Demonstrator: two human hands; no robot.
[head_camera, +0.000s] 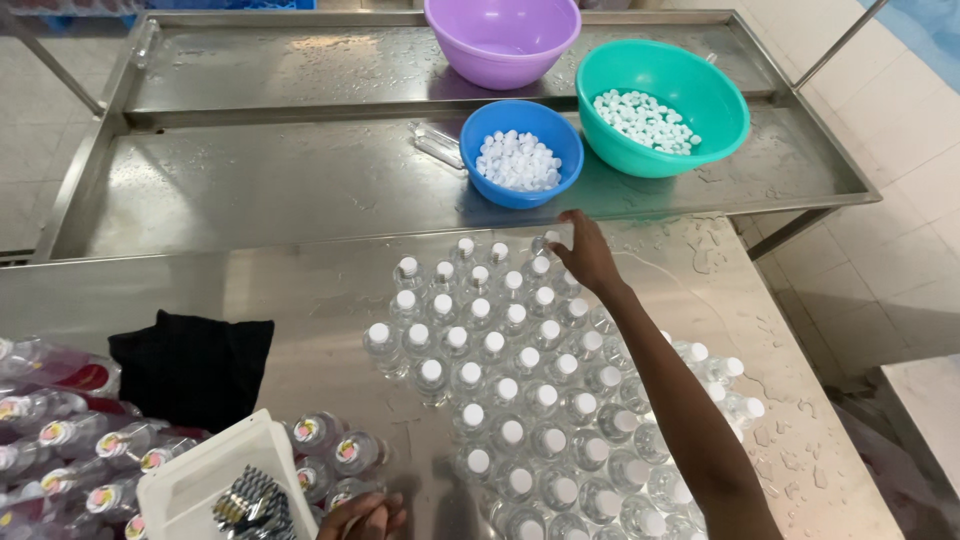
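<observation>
Head view, right hand (585, 255) touching white-capped bottles (515, 375)

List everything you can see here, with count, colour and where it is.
Clear bottles: dozens, white caps, upright on steel table.
Lying bottles: many, colourful cap seals, lower left.
Blue bowl: one, holds white caps, on tray.
Green bowl: one, holds white caps, on tray.
Purple bowl: one, far tray.
Black cloth: one, left of bottles.
White tray: one, bottom left.
Right hand: touching far bottle row.
Left hand: bottom edge, beside white tray.
</observation>
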